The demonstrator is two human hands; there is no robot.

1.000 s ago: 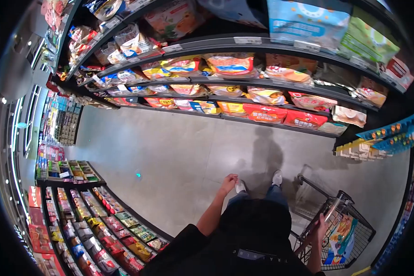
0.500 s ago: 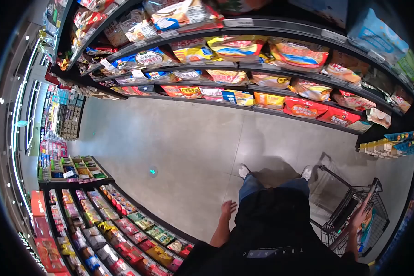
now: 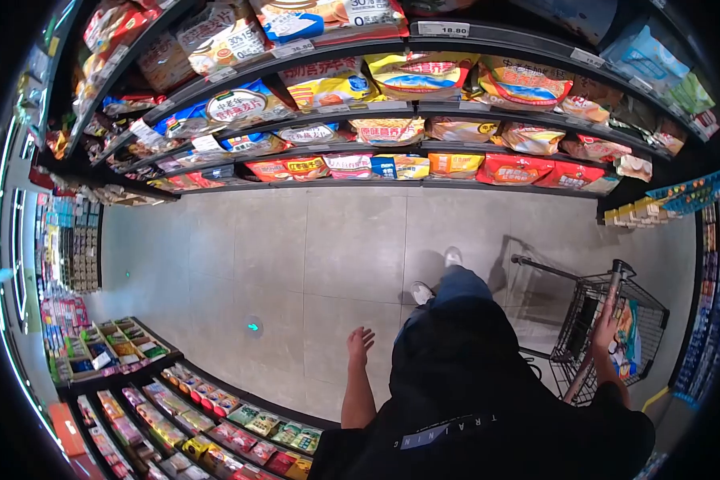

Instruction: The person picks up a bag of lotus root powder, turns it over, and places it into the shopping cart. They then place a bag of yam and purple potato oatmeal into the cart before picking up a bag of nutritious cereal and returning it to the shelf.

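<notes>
My left hand (image 3: 361, 342) hangs out over the floor with its fingers apart and nothing in it. At my right side, my right hand (image 3: 605, 326) is closed on the handle bar of a shopping cart (image 3: 564, 320). The cart is a dark wire-basket one. Inside its basket lie colourful packages (image 3: 626, 340), whose kind I cannot make out. One of my feet (image 3: 453, 256) is ahead of the other on the tiles.
Ahead run dark shelves (image 3: 504, 40) with bagged foods, among them red bags (image 3: 516, 170) on the lowest level. Behind at left stands a tiered display (image 3: 240, 436) of small packets. A blue hanging rack (image 3: 688, 192) is at the right. Grey tiled floor (image 3: 344, 240) lies between.
My legs have shifted from feet set wide to a stride. The shelves look nearer and larger. My left hand has swung slightly leftward and up; my right hand stays at the cart handle.
</notes>
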